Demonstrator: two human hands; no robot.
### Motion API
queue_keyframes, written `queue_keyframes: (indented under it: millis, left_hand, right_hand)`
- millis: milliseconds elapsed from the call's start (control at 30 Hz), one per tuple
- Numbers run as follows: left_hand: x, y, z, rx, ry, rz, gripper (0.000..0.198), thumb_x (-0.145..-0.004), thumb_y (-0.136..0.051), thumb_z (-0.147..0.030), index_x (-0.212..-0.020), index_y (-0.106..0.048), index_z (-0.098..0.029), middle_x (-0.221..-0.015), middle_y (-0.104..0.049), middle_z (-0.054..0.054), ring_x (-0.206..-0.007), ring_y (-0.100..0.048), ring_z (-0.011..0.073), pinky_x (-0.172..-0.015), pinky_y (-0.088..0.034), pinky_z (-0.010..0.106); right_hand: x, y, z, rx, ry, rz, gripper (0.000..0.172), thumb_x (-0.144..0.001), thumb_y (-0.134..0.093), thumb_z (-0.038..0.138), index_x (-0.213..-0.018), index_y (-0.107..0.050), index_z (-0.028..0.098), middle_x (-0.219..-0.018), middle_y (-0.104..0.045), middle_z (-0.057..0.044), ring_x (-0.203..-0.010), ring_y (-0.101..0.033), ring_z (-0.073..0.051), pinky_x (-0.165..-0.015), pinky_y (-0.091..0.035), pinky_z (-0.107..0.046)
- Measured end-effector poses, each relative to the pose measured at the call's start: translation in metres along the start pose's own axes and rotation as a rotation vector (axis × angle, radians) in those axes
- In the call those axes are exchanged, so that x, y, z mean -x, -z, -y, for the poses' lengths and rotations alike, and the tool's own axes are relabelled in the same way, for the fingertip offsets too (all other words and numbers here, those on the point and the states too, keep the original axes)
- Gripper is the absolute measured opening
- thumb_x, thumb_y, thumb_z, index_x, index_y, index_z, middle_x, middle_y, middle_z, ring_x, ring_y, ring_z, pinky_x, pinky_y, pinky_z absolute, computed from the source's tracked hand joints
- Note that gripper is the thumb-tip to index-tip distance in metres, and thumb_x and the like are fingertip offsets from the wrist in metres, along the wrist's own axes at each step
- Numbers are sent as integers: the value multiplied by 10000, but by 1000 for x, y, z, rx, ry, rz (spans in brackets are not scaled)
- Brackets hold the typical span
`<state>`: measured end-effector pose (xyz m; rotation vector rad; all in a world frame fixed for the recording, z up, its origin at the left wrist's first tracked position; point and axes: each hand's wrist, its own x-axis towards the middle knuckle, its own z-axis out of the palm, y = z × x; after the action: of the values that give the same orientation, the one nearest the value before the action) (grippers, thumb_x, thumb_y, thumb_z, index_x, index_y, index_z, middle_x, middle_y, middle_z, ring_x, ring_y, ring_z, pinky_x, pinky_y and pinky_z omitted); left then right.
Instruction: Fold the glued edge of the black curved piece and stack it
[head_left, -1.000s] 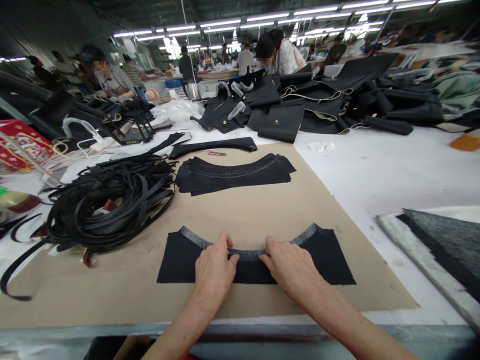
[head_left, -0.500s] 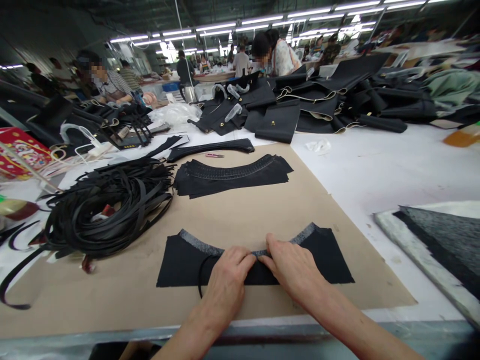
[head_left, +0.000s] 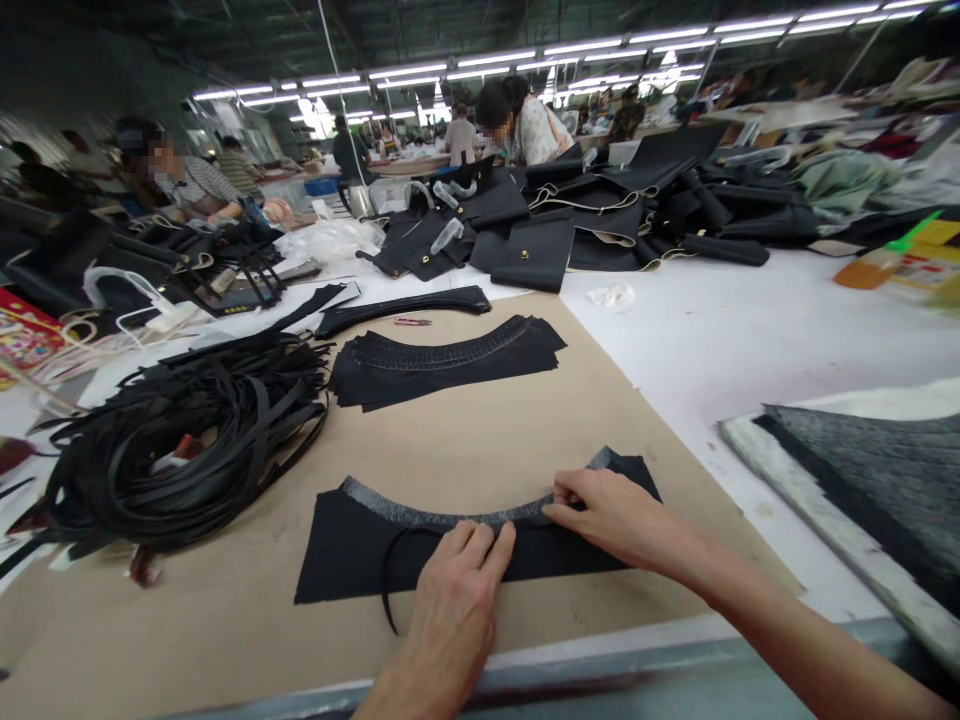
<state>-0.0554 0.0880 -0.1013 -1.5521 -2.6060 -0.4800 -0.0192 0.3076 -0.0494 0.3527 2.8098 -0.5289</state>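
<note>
A black curved panel (head_left: 352, 545) with a grey glued upper edge lies flat on the brown paper sheet (head_left: 480, 420). A thin black strip (head_left: 390, 560) runs along that edge and loops loose toward the front. My left hand (head_left: 454, 600) presses the strip down with flat fingers at the middle of the curve. My right hand (head_left: 611, 515) pinches the strip against the edge farther right, close to the panel's right end.
A stack of similar curved black panels (head_left: 442, 360) lies farther back. A tangled heap of black strips (head_left: 180, 440) sits at the left. Black bag parts (head_left: 585, 220) pile up at the back, where other people work. A grey-black pad (head_left: 870, 480) lies at the right.
My right hand slid right along the curved edge, laying the strip down. My left hand followed to the middle. The loose strip end came into sight in front of the panel.
</note>
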Motion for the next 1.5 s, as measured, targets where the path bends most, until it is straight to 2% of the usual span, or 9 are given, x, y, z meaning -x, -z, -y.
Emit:
queue_keyframes:
  millis: [133,433,700,833,1000,1133,1233,1367,1500]
  left_hand:
    - [-1,-1,-2,-33,12,13,588,-780,-403,33,-1330,-479,-159,-1045,-596,77,-965,-510,225,-850,-510,349]
    - [-8,1,-7,-125,40,45,609,-798,-439,4,-1356,-463,-237,-1035,-589,67,-918,-513,223,-802,-502,348]
    - [-11,2,-8,-171,10,69,620,-791,-445,-5,-1362,-457,-246,-1023,-585,71,-906,-517,227,-794,-505,359]
    - [-13,0,-10,-186,21,47,608,-768,-452,4,-1321,-500,-245,-1043,-596,86,-920,-539,242,-784,-510,380]
    - [-23,-5,-21,-135,-10,-18,527,-748,-408,31,-1211,-572,-159,-1194,-593,106,-1051,-541,241,-897,-488,390]
    - [-34,-12,-35,-58,-33,19,603,-723,-399,25,-1307,-488,-102,-1149,-619,109,-1024,-561,237,-919,-487,378]
    - [-37,-19,-40,-82,-38,-14,624,-715,-392,43,-1325,-463,-69,-1148,-616,123,-1023,-564,244,-913,-494,371]
    - [-36,-26,-41,-118,-34,-52,609,-728,-386,59,-1312,-479,-83,-1125,-612,110,-1006,-558,239,-892,-499,363]
    - [-38,-26,-43,-119,-39,-38,604,-742,-420,47,-1330,-470,-81,-1062,-609,100,-957,-547,243,-847,-510,370]
  right_hand:
    - [-2,-1,-1,11,-2,-8,136,-828,-524,280,-728,-590,216,-754,-676,-20,-737,-622,-196,-561,-283,-272]
    - [-4,0,2,61,-16,-11,128,-819,-529,246,-723,-602,203,-725,-671,-33,-744,-634,-215,-535,-254,-278]
    - [-5,-2,3,120,-4,-11,118,-836,-548,245,-746,-608,200,-749,-683,-41,-762,-652,-227,-566,-322,-275]
    - [-2,0,4,164,-5,-54,129,-851,-594,300,-782,-602,192,-791,-694,-55,-790,-656,-258,-662,-367,-323]
    - [4,0,1,201,-19,-131,210,-850,-636,377,-843,-584,174,-865,-687,-77,-852,-637,-289,-784,-356,-405]
    - [8,-7,-3,185,-10,-212,181,-828,-662,332,-865,-571,180,-904,-665,-64,-885,-606,-272,-835,-323,-419]
    - [7,-4,-12,84,-29,-203,213,-792,-690,356,-824,-569,184,-862,-656,-49,-893,-593,-268,-856,-302,-416]
    - [5,12,-35,-39,-65,-163,221,-781,-669,407,-771,-585,202,-759,-650,-7,-764,-595,-216,-759,-337,-347]
    - [3,21,-61,-166,-69,-99,79,-772,-631,273,-805,-606,205,-746,-644,13,-678,-575,-153,-582,-337,-248]
